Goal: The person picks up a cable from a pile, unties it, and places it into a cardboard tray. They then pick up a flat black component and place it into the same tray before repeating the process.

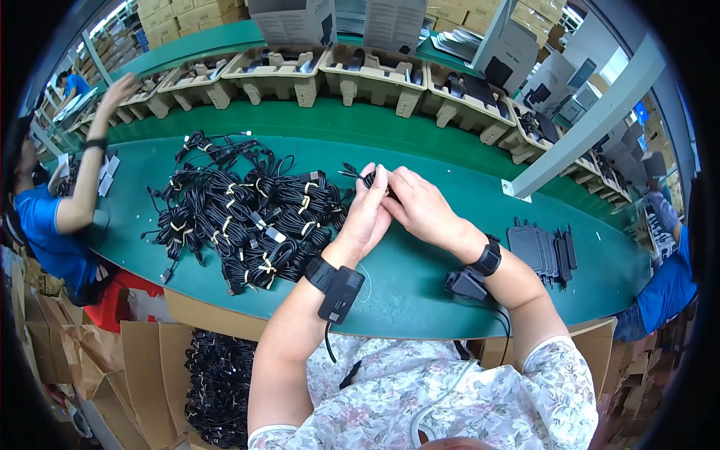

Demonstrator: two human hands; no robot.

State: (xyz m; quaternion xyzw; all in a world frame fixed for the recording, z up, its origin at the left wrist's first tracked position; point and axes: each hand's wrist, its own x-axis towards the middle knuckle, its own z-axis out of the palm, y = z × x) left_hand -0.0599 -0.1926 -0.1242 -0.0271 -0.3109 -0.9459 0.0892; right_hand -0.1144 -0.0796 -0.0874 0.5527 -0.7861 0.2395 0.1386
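Over the middle of the green table, my left hand [364, 215] and my right hand [424, 204] meet around a coiled black cable [367, 178]. Its plug ends poke out beyond the left fingers, and most of the coil is hidden by the hands. Both sets of fingers are closed in on it; the right fingertips press against it from the right. Just left of my left hand spreads a big heap of black cables [232, 210], bundled with pale yellow ties, some with USB-type plugs showing.
Moulded pulp trays [375, 79] with black parts line the far side. Flat dark grey plates [536, 251] lie at right, near a white metal post [585, 124]. A carton of black cables [221, 382] sits below. Co-workers in blue [45, 225] are at both sides.
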